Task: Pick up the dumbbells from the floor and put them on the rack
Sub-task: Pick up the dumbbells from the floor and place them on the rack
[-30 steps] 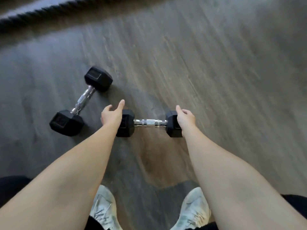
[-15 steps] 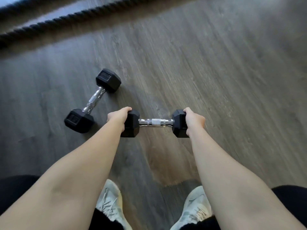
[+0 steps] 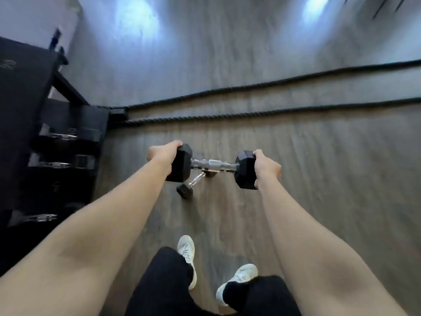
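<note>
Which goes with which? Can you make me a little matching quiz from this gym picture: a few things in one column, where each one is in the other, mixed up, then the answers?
Things:
1. held dumbbell
2. second dumbbell
3. black ropes
4. rack

Places:
A. stretched along the floor, farther off
B. at the left edge of the view
C. gripped at its ends by the left hand and right hand
D. lying on the floor, below the raised one

Pairs: 1-C, 2-D, 3-A, 4-B

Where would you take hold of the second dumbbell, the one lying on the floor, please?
By the bare chrome handle of the floor dumbbell, reaching down from above. It lies flat and slanted, and the held dumbbell covers its far end. The thin bar suits one closed hand; the hexagonal heads are wider.
</note>
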Available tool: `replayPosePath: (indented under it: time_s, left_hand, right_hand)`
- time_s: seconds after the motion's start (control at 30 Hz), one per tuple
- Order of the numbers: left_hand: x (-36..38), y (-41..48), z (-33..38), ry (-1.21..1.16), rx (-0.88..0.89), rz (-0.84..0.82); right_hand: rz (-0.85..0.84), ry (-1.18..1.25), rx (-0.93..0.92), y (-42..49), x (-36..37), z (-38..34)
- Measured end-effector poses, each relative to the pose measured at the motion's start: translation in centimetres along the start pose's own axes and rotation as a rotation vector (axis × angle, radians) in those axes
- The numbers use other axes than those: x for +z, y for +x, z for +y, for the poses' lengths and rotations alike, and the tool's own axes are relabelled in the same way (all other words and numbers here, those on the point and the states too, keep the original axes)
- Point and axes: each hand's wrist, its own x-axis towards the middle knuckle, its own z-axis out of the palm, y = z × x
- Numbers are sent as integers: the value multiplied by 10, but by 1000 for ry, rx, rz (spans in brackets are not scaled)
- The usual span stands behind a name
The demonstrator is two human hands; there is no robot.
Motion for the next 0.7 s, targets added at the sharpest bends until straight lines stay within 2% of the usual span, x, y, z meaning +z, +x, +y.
replayPosePath:
  time_s: [0.13, 0.3, 0.5, 0.7]
  left_hand:
    - [-97, -50, 86, -126, 44, 35]
    - [-209, -53, 138, -224, 118, 118]
    - [-335, -12, 150, -265, 117, 239]
    - [-445, 37, 136, -315, 6, 417]
  right_hand:
    - [-116, -21, -86, -110, 24, -73]
    - [-241, -104, -189, -207, 90, -107]
    - [-375, -227, -258, -290, 199, -89]
    - [-559, -325, -187, -351, 315, -40]
